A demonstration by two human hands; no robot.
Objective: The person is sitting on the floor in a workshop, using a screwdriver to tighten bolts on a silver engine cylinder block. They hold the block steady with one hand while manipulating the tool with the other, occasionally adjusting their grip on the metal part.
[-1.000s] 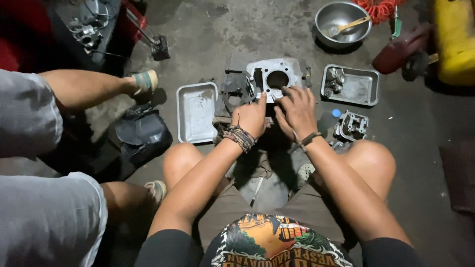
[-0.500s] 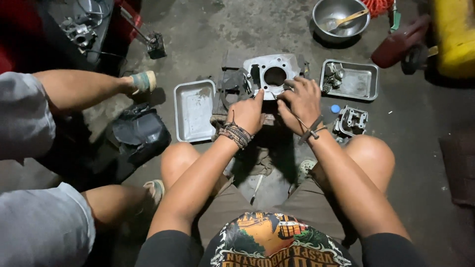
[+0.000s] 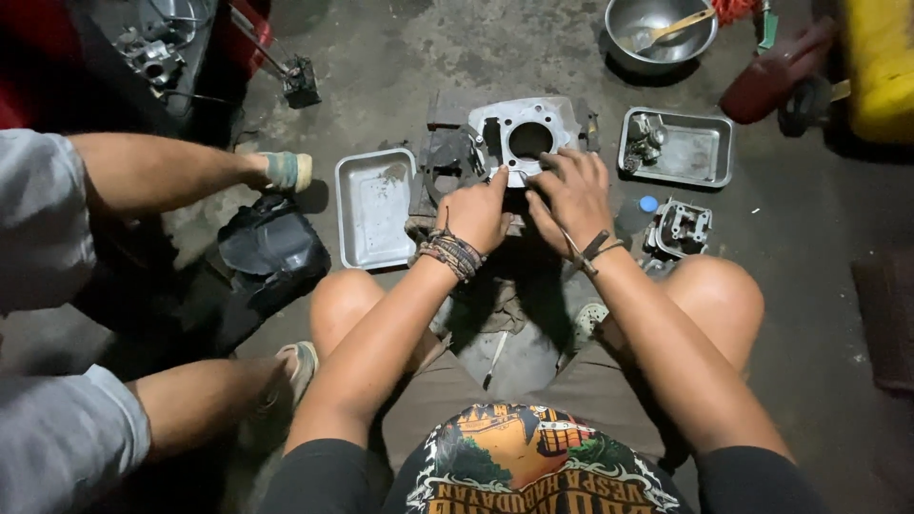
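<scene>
A grey metal engine cylinder block [image 3: 522,131] with a round bore lies on the concrete floor in front of my knees. My left hand [image 3: 476,214], with a beaded wristband, grips its near left edge. My right hand [image 3: 569,195], with a dark cord on the wrist, presses fingers on its near right side beside the bore. A dark engine part [image 3: 441,162] sits against the block's left side.
An empty metal tray [image 3: 373,205] lies left of the block; a tray with small parts [image 3: 678,148] lies right. A cylinder head piece [image 3: 678,228], a steel bowl with a brush [image 3: 660,33], a yellow container [image 3: 881,62] and another person's arm [image 3: 181,171] are around.
My view has tilted slightly, so everything sits a little lower in the picture. Both hands stay on the cylinder block, the right fingers shifted a bit along its edge.
</scene>
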